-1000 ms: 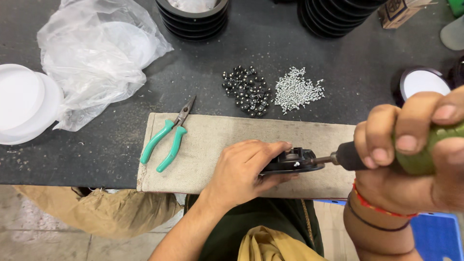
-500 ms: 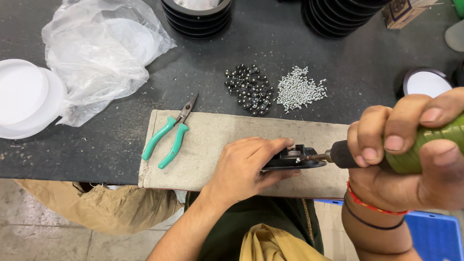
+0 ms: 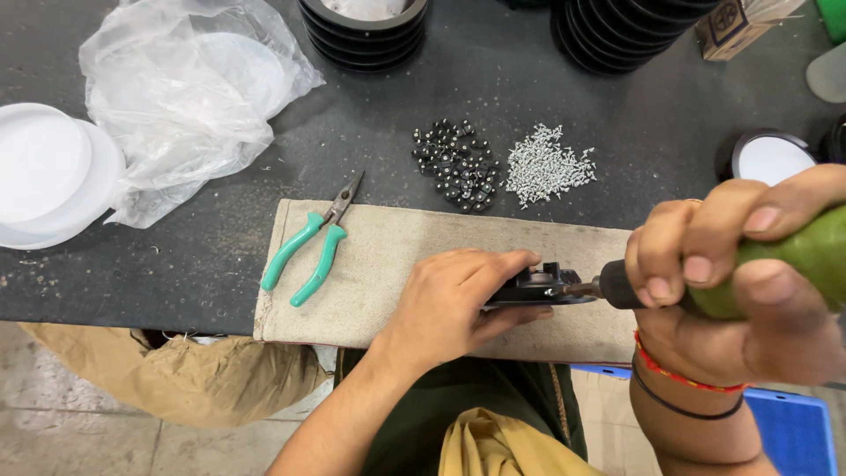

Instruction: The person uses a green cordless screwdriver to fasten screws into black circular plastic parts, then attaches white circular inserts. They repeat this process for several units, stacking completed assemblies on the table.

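My left hand [image 3: 454, 304] presses a small black part [image 3: 538, 286] flat against a grey-beige mat [image 3: 397, 256] at the near edge of the dark table. My right hand [image 3: 749, 282] is wrapped around the green handle of a screwdriver [image 3: 784, 260], whose dark shaft and tip meet the right end of the black part. On the mat's left end lie pliers with teal handles [image 3: 310, 251], untouched.
A heap of small black pieces [image 3: 456, 165] and a heap of silver screws [image 3: 546, 166] lie beyond the mat. Crumpled clear plastic [image 3: 189, 88] and white discs [image 3: 48, 172] lie at the left. Black ring stacks [image 3: 366, 26] stand at the back. A black-rimmed white disc [image 3: 771, 157] lies at the right.
The view has shifted slightly. My right hand keeps its grip on the screwdriver, fingers shifting a little around the handle; the left hand stays on the black part.
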